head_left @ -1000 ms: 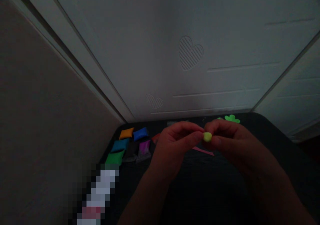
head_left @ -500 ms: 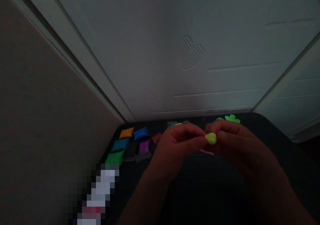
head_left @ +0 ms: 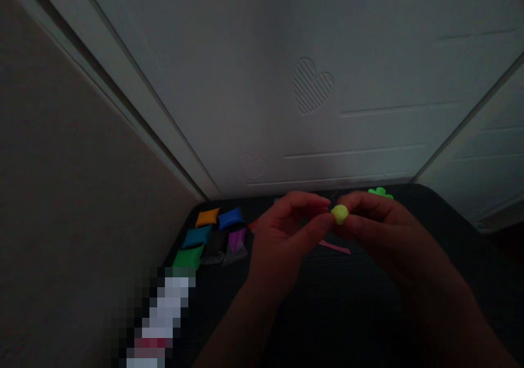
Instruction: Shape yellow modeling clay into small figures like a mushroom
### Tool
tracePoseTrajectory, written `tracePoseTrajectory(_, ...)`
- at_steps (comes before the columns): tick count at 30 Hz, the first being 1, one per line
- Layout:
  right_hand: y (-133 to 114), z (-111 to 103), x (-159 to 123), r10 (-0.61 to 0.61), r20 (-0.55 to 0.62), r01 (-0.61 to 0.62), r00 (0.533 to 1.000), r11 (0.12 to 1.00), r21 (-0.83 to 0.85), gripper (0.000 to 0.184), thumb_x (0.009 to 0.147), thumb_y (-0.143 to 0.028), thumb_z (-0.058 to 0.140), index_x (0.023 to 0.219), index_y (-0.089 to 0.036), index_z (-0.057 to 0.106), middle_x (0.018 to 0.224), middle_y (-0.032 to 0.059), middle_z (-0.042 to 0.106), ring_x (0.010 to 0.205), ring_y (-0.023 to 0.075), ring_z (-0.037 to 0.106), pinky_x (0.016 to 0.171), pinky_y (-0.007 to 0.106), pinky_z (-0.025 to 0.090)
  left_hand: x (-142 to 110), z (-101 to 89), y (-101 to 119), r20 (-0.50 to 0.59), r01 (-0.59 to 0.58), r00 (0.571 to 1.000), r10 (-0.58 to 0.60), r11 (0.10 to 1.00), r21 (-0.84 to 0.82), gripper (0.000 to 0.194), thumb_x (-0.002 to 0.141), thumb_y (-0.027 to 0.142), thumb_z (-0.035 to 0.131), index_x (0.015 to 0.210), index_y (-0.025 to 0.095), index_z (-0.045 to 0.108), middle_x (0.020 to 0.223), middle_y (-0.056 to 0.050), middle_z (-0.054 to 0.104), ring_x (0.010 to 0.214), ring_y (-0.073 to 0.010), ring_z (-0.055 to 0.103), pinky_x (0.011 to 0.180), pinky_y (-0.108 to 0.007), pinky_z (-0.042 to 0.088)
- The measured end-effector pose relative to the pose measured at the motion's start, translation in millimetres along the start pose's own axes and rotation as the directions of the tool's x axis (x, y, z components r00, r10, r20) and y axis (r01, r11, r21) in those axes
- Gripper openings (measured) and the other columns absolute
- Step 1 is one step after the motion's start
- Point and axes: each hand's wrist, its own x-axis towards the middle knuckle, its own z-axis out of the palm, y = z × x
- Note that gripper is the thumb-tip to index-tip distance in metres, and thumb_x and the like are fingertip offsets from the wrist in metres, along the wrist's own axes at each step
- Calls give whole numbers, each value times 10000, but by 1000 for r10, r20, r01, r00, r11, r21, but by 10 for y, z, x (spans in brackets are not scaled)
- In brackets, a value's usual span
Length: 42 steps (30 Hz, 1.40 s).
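A small yellow lump of modelling clay point(head_left: 339, 214) is between my two hands, above the dark table point(head_left: 327, 313). My right hand point(head_left: 379, 223) pinches it from the right with thumb and fingertips. From the left, the thumb of my left hand point(head_left: 289, 231) presses on the lump, while the forefinger curves over just above it. Below the clay a pink strip point(head_left: 335, 247) lies on the table, partly covered by my hands. Behind my right hand shows a bright green flower-shaped piece point(head_left: 380, 193).
Left on the table are soft packets: orange point(head_left: 207, 217), blue point(head_left: 230, 219), teal point(head_left: 197, 237), green point(head_left: 188, 257), black point(head_left: 215, 245) and purple point(head_left: 236, 241). Something orange-red point(head_left: 254, 225) peeks out beside my left wrist. A white panel with embossed hearts point(head_left: 313, 87) rises behind the table.
My fingers have turned the yellow clay and shifted it slightly right, then back left and up. My left forefinger has lifted a little. The packets have stayed put.
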Motion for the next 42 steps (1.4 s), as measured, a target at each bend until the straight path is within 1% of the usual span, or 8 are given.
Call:
tracePoseTrajectory(3, 1, -17, -13, -5, 1, 5, 1000, 999, -34, 47, 746, -253, 698, 778, -232, 671, 720, -33, 629, 638, 82, 584, 589, 207, 496, -27, 7, 33, 36, -133, 991, 129, 979, 154, 206, 735, 143, 687, 852, 308, 725, 847, 13, 631, 807, -103, 561, 738, -223, 449)
tracePoseTrajectory(6, 3, -28, -18, 8, -3, -8, 1000, 999, -51, 72, 746, -278, 697, 764, -217, 663, 705, -28, 618, 623, 84, 578, 570, 211, 493, -38, 3, 58, 78, -142, 989, 127, 960, 240, 210, 741, 158, 683, 869, 316, 736, 890, -6, 627, 822, -121, 560, 747, -246, 449)
tracePoseTrajectory(8, 5, -29, -14, 8, -20, -10, 1000, 998, -64, 86, 754, -299, 690, 769, -217, 667, 694, -25, 612, 606, 83, 572, 544, 207, 486, -37, 2, 58, 61, -139, 990, 128, 956, 256, 205, 737, 161, 687, 859, 317, 738, 883, -7, 626, 817, -125, 558, 754, -254, 448)
tracePoseTrajectory(12, 8, 1, -3, -58, -18, 57, 998, 996, -66, 93, 742, -311, 704, 797, -239, 683, 714, -21, 625, 616, 88, 580, 540, 207, 492, -26, 14, 35, 7, -161, 986, 164, 964, 213, 204, 734, 147, 688, 843, 315, 732, 868, 4, 620, 825, -120, 553, 768, -248, 440)
tracePoseTrajectory(18, 36, 57, -8, -158, -57, 150, 986, 981, -121, 135, 731, -201, 715, 837, -279, 683, 712, -42, 624, 631, 79, 571, 554, 187, 488, -14, 46, 18, -47, -176, 981, 186, 970, 165, 176, 726, 147, 692, 810, 297, 728, 827, 9, 617, 809, -120, 545, 742, -245, 439)
tracePoseTrajectory(29, 22, 80, -19, -151, -67, 138, 986, 976, -169, 115, 802, -198, 647, 860, -290, 681, 788, -55, 664, 715, 61, 601, 643, 152, 486, 6, 26, -44, -44, -178, 982, 185, 977, 118, 155, 737, 138, 681, 810, 270, 713, 814, 15, 616, 781, -92, 560, 716, -203, 465)
tracePoseTrajectory(36, 5, 103, -34, -217, -94, 163, 972, 901, -402, 178, 760, -160, 683, 866, -296, 641, 768, -66, 597, 724, 73, 561, 670, 178, 451, 4, 37, -69, -53, -45, 998, 42, 998, -52, 156, 766, 152, 661, 823, 290, 706, 800, 50, 678, 760, -47, 612, 707, -135, 487)
tracePoseTrajectory(42, -33, 111, -36, -225, -80, 157, 971, 852, -499, 44, 812, -245, 639, 846, -273, 635, 758, -65, 596, 709, 68, 551, 647, 184, 431, 9, 21, -55, -62, -20, 998, 19, 1000, -22, 135, 755, 154, 674, 806, 276, 702, 785, 56, 679, 741, -42, 604, 688, -129, 483)
